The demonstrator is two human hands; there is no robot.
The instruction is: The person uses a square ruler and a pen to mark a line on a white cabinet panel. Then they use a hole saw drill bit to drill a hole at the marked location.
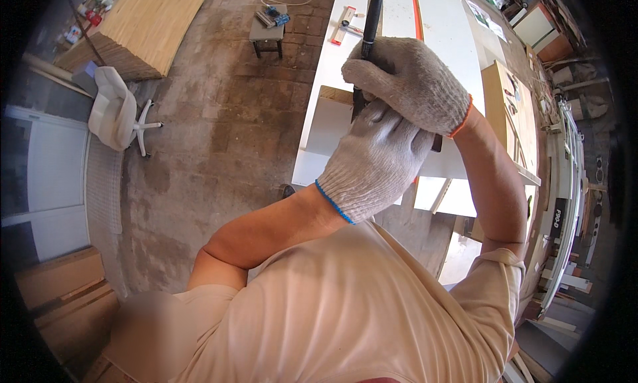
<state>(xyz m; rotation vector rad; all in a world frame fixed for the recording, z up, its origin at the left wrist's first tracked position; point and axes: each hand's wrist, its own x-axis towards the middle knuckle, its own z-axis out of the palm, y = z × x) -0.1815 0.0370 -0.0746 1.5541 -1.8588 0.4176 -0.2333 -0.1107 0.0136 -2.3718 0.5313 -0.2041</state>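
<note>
In the head view my right hand [415,80], in a grey-white knitted glove with an orange cuff, is closed around a slim black rod-shaped tool [374,17]. The rod rises past the thumb toward the top edge, and its lower end disappears behind my gloves. Just below and touching it is my left hand [375,160], gloved with a blue cuff, its fingers curled. What those fingers grip is mostly hidden; a small dark piece [436,143] shows beside them. Both hands are above a white panel [455,47] on the workbench, which an orange-red strip [417,14] runs along.
A small red-and-white tool [343,25] lies on the panel's far left. Across the floor stand a stool [267,30] with tools on it, a white swivel chair [114,110] and a stack of wooden boards [153,30]. Metal rails [565,203] line the right side.
</note>
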